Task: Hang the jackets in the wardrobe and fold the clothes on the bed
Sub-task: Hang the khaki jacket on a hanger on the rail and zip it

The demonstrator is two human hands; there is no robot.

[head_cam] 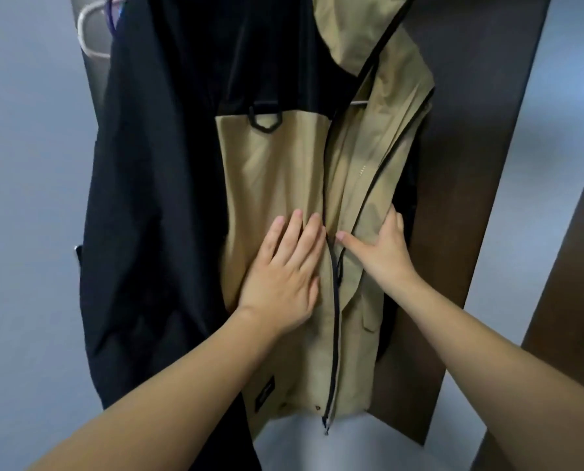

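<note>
A tan and black jacket (277, 171) hangs upright in front of me, its black zipper running down the middle. My left hand (284, 277) presses flat on the tan front panel, left of the zipper, fingers straight. On the other side of the zipper, my right hand (382, 246) holds the edge of the right front panel; the thumb lies along the front and the fingers wrap behind the fabric. A black sleeve (141, 232) hangs down on the left. What the jacket hangs from is hidden.
A dark brown wardrobe panel (467, 198) stands behind the jacket on the right. A white hanger (90, 32) and a purple one poke out at the upper left. Grey-blue wall lies on both sides.
</note>
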